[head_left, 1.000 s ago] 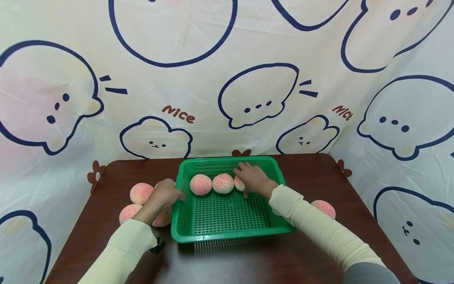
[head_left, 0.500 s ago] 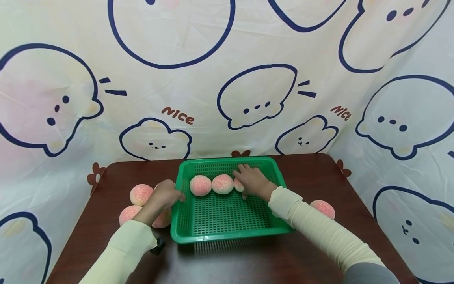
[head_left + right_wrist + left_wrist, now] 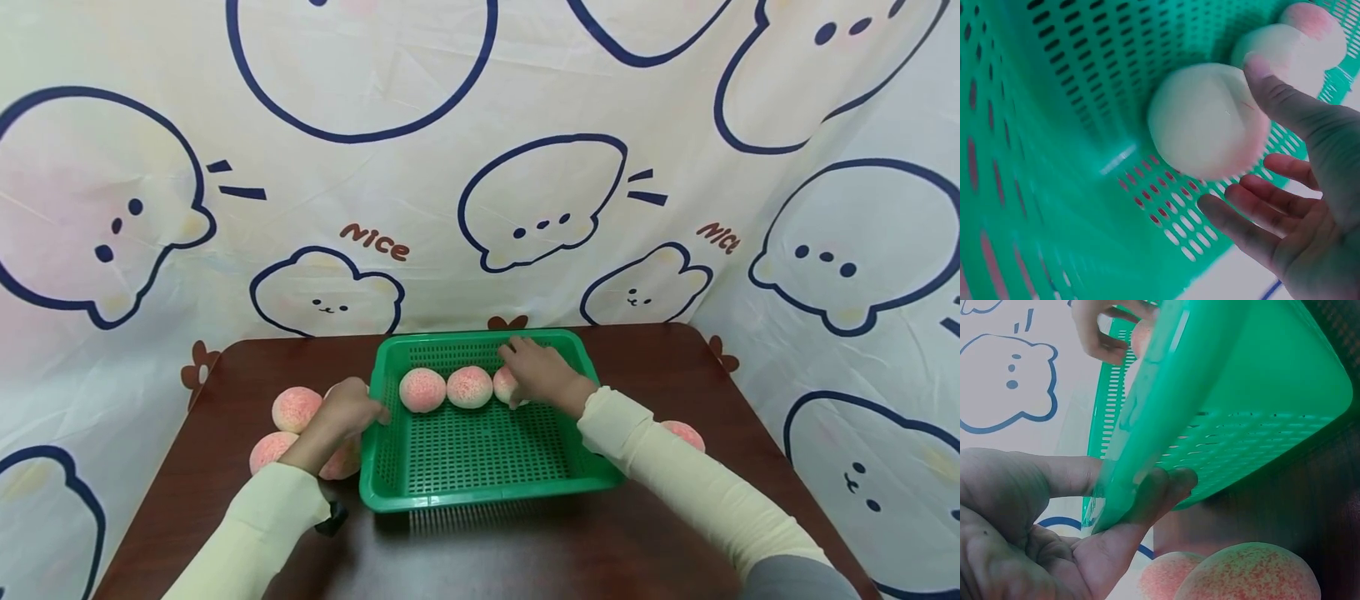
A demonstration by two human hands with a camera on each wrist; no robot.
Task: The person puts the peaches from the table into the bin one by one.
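A green plastic basket stands on the table with three pink-and-cream peaches in a row along its far side. My left hand grips the basket's left rim, thumb on one side and fingers on the other in the left wrist view. Inside the basket, my right hand is at the rightmost peach. Its fingers are spread loosely, and the thumb overlaps that peach in the right wrist view. The middle peach and the left peach sit beside it.
Several more peaches lie left of the basket, among them an upper one and a lower one. Another peach is on the right, partly behind the right sleeve. A patterned cloth hangs behind the brown table.
My right hand has lifted off slightly and shifted right, showing more of the rightmost peach. The left hand stays at the basket rim.
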